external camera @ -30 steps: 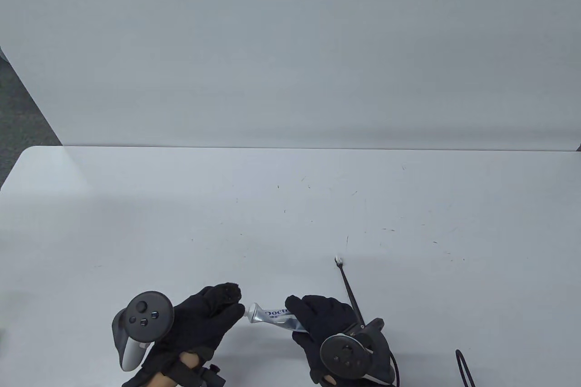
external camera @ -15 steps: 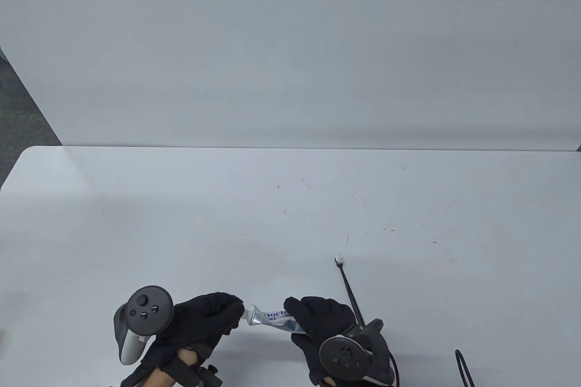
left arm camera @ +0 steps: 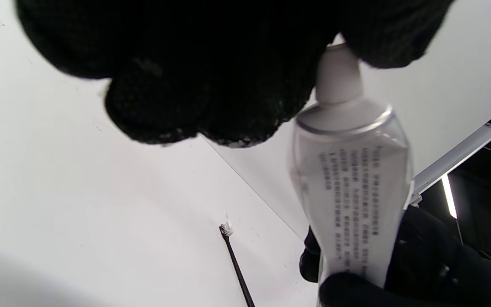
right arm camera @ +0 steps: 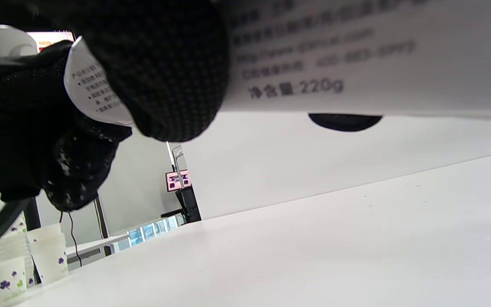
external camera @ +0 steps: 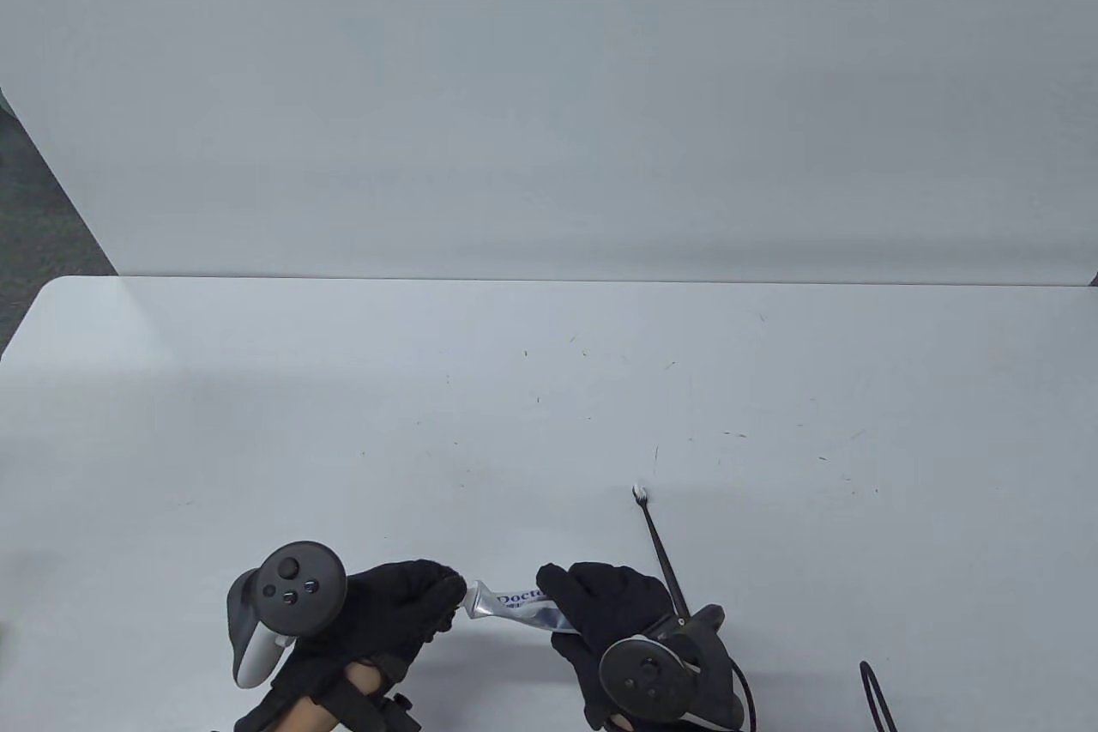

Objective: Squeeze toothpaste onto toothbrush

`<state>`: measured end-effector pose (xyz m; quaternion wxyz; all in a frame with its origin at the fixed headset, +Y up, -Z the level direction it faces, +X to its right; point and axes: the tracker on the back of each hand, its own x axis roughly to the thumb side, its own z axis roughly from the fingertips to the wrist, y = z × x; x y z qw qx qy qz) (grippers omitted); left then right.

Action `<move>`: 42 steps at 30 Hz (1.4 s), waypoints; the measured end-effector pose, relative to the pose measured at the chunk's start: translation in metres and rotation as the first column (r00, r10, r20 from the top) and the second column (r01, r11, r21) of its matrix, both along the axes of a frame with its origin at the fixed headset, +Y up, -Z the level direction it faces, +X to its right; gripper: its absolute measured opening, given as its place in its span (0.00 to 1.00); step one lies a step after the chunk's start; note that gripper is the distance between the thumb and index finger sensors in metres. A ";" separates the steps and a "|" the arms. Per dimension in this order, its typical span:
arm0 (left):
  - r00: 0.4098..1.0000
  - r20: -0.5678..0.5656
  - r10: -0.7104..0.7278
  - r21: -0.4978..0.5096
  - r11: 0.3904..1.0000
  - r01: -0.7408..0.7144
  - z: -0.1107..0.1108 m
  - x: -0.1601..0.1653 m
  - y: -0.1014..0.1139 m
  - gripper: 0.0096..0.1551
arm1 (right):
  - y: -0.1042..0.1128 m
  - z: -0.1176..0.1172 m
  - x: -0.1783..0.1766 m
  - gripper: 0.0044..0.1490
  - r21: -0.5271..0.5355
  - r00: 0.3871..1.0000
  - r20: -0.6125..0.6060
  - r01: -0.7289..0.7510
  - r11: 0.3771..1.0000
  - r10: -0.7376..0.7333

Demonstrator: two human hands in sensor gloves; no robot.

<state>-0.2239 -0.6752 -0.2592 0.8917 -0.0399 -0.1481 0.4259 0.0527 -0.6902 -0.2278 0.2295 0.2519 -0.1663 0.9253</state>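
A silver toothpaste tube [external camera: 510,600] with blue lettering is held above the table near its front edge. My right hand [external camera: 605,603] grips the tube's body; it also shows in the left wrist view [left arm camera: 352,192] and the right wrist view [right arm camera: 356,55]. My left hand [external camera: 403,603] pinches the white cap [left arm camera: 338,72] at the tube's left end. A thin black toothbrush [external camera: 659,543] with white bristles lies on the table just right of my right hand, head pointing away; it also shows in the left wrist view [left arm camera: 232,256].
A white table [external camera: 343,423] with faint scratch marks stands against a white wall panel. A black cable loop [external camera: 877,693] lies at the front right. Paper cups [right arm camera: 36,256] stand on another surface off to the side in the right wrist view.
My left hand has rolled at the cap and shifted slightly right, its tracker moving right. The tube, my right hand and the toothbrush have stayed put.
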 end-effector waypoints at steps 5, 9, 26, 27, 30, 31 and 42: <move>0.995 0.101 -0.002 0.043 0.999 -0.003 0.001 0.001 0.006 0.31 | 0.000 -0.001 -0.001 0.35 -0.010 1.000 0.009 -0.004 1.000 0.004; 0.997 -0.080 0.021 0.019 1.000 -0.020 0.000 -0.008 -0.002 0.38 | 0.001 0.000 0.001 0.35 -0.012 1.000 0.007 0.016 1.000 -0.016; 0.999 0.039 -0.017 -0.110 0.994 0.021 -0.004 -0.001 -0.006 0.27 | -0.001 0.002 -0.004 0.35 0.009 0.998 -0.001 -0.055 0.998 0.055; 0.999 0.027 -0.022 -0.104 0.994 0.025 -0.003 -0.001 -0.004 0.26 | -0.001 0.002 -0.004 0.35 0.009 0.999 -0.007 -0.044 0.999 0.044; 0.997 0.037 -0.061 -0.057 0.996 0.063 -0.002 0.001 0.001 0.25 | 0.000 0.003 -0.005 0.35 0.010 0.999 -0.007 -0.044 0.999 0.044; 0.998 0.033 -0.060 -0.047 0.997 0.061 -0.001 0.001 0.001 0.25 | 0.000 0.003 -0.005 0.35 0.010 0.999 -0.008 -0.045 0.999 0.045; 0.986 -0.127 0.106 -0.051 0.992 -0.113 -0.008 -0.026 -0.004 0.27 | 0.010 -0.005 0.017 0.45 -0.064 0.983 0.045 0.178 0.982 -0.175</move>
